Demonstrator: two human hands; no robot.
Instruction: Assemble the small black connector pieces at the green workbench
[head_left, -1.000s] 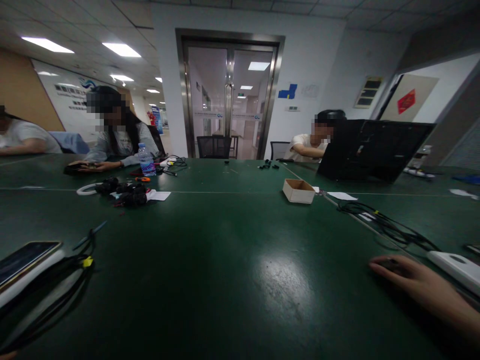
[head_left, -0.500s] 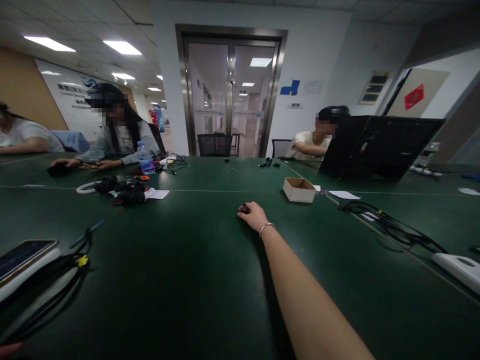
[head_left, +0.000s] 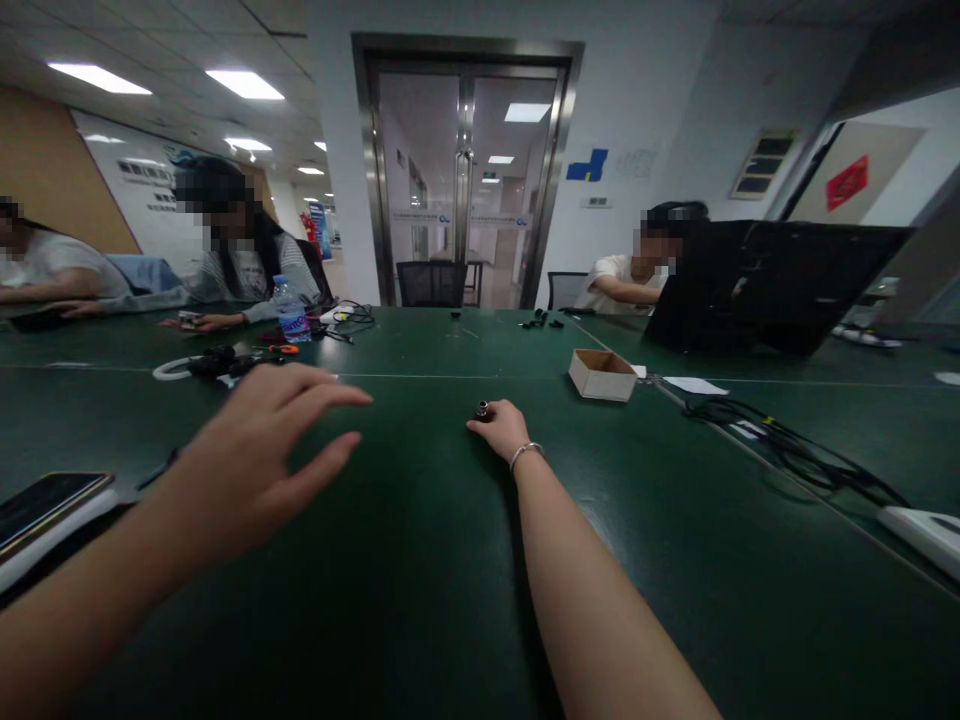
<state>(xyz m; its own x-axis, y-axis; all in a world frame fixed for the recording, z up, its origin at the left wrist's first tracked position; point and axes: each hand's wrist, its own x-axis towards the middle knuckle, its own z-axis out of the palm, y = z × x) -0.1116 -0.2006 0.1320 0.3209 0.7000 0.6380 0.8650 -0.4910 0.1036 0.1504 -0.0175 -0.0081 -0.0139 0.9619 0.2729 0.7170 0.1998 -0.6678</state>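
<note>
My right hand [head_left: 501,428], with a silver bangle at its wrist, rests on the green table [head_left: 420,560] near the middle. Its fingers are closed round a small dark object [head_left: 482,409] with a shiny round top. My left hand [head_left: 277,450] hovers over the table to the left, fingers and thumb apart, holding nothing. It partly covers a black bundle [head_left: 217,360] behind it. A gap of bare table lies between my two hands.
An open box [head_left: 602,377] stands right of my right hand. Black cables [head_left: 795,450] and a monitor [head_left: 772,285] are further right. A phone [head_left: 49,505] lies at left. A bottle [head_left: 290,312] and several people are across the table.
My left hand has come up from the lower left edge, over the table. My right hand has shifted slightly left, and the small object's shiny top now shows. The person at left has stretched out an arm.
</note>
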